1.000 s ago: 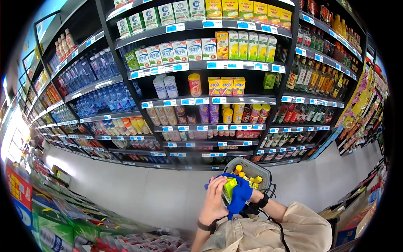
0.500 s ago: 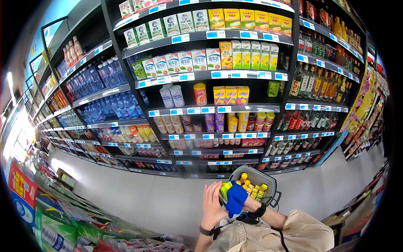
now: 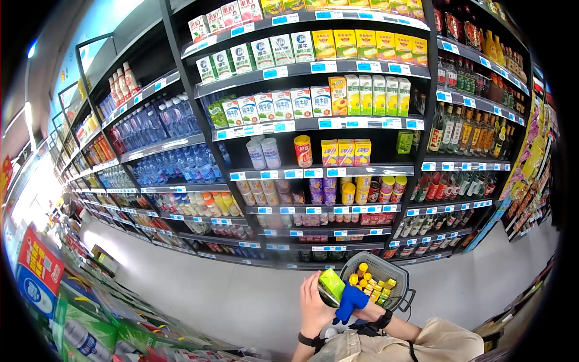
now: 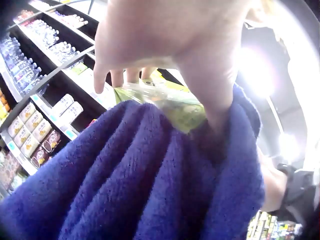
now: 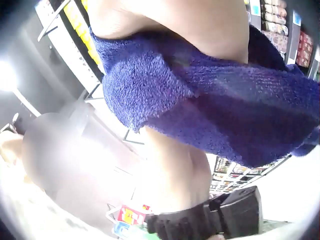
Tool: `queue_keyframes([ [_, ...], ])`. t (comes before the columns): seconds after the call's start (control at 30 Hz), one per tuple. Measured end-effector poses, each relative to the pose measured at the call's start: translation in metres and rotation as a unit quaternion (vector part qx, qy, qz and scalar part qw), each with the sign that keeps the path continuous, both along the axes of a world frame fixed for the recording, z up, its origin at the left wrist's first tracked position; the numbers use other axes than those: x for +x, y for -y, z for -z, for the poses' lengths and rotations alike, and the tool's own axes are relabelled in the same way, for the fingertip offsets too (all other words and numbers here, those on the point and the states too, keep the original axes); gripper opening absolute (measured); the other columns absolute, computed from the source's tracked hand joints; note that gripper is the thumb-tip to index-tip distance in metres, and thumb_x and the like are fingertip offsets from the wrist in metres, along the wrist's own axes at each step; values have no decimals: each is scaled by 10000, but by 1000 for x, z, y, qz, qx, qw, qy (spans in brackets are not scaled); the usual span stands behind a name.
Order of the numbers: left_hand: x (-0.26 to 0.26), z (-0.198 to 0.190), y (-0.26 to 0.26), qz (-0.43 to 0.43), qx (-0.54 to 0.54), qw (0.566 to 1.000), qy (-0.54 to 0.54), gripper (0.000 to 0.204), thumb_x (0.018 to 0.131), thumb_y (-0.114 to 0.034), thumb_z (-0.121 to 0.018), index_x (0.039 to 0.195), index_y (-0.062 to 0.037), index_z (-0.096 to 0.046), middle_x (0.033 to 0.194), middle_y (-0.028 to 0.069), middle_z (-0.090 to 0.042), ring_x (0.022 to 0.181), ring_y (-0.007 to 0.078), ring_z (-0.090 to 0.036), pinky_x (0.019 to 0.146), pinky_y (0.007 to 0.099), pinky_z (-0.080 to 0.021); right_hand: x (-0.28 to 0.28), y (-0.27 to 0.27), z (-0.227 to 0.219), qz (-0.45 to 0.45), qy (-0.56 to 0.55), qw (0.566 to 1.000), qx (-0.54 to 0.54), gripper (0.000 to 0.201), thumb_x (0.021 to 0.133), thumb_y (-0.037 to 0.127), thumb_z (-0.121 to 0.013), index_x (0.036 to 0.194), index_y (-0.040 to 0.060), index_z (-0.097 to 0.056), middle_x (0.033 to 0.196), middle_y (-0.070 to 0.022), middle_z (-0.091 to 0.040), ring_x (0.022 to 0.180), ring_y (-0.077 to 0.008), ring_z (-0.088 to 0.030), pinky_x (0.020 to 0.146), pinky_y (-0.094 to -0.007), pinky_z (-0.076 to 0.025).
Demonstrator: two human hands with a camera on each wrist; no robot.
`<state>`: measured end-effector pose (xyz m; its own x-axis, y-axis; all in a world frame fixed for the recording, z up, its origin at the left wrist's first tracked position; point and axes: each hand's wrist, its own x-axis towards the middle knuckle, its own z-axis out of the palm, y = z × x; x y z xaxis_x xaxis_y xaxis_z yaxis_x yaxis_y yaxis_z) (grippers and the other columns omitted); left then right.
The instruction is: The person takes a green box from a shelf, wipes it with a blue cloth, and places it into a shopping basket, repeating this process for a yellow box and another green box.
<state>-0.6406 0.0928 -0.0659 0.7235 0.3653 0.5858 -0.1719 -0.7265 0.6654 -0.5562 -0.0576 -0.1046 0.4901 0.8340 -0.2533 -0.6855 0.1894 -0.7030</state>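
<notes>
A green and yellow carton (image 3: pixel 331 282) is gripped in my left hand (image 3: pixel 310 309), low in front of the body in the head view. My right hand (image 5: pixel 195 22) holds a bunched blue cloth (image 3: pixel 351 303) against the carton's right side; the cloth covers most of those fingers in the head view. In the left wrist view the left hand (image 4: pixel 165 35) arches over the carton, whose shiny green side (image 4: pixel 187 112) shows above the cloth folds (image 4: pixel 145 165). The right wrist view shows the cloth (image 5: pixel 145 90) hanging under the right palm, with the carton hidden.
Just beyond my hands, a grey basket (image 3: pixel 403 279) on the floor (image 3: pixel 235 289) holds several yellow bottles and small boxes. Shelves of milk cartons (image 3: pixel 282 104), water bottles (image 3: pixel 190 166) and liquor bottles (image 3: pixel 461 130) rise ahead. Stacked goods (image 3: pixel 90 332) line the near left.
The cloth has slid off the carton's top toward its right side, so more of the carton shows. The head view has tilted up, with the hands and basket lower and further right.
</notes>
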Motion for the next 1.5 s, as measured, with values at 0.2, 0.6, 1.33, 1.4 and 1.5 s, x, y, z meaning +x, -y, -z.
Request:
queue_keyframes([
  [0.2, -4, 0, 5, 26, -130, 991, 23, 1108, 501, -294, -971, 1400, -9, -390, 1363, 176, -526, 1280, 363, -506, 1173, 528, -314, 7, 11, 24, -27, -233, 958, 166, 738, 980, 570, -542, 1460, 18, -451, 1471, -152, -530, 1330, -284, -520, 1149, -467, -365],
  [0.6, 1, 21, -3, 172, -87, 981, 0, 1262, 538, -164, -976, 1513, 6, -192, 1465, 240, -400, 1350, 361, -463, 1136, 452, -378, 35, -9, 80, -9, -14, 1000, -23, 374, 1047, 322, -549, 1355, 109, -556, 1254, -10, -641, 1096, -114, -625, 919, -283, -518],
  [1.33, -4, 10, -3, 88, -19, 995, 30, 1168, 503, -308, -978, 1460, -25, -370, 1429, 222, -417, 1346, 396, -416, 1131, 503, -346, 22, -35, -1, -30, 6, 994, -105, 358, 1035, 326, -486, 1334, 148, -570, 1215, -24, -655, 1062, -131, -645, 902, -271, -512],
  [1.4, -4, 14, -3, 71, -20, 997, 36, 1167, 494, -289, -977, 1457, -26, -373, 1416, 214, -427, 1324, 395, -431, 1119, 503, -356, 22, -35, 1, -36, 15, 994, -99, 365, 1025, 317, -499, 1341, 146, -565, 1227, -30, -649, 1071, -136, -642, 907, -277, -512],
  [1.5, -1, 25, -10, 26, -36, 999, 30, 1160, 483, -257, -971, 1453, -28, -377, 1400, 201, -437, 1306, 390, -443, 1109, 499, -367, 19, -36, 4, -42, 22, 994, -98, 380, 1010, 303, -519, 1352, 142, -556, 1244, -39, -640, 1086, -143, -638, 913, -286, -513],
])
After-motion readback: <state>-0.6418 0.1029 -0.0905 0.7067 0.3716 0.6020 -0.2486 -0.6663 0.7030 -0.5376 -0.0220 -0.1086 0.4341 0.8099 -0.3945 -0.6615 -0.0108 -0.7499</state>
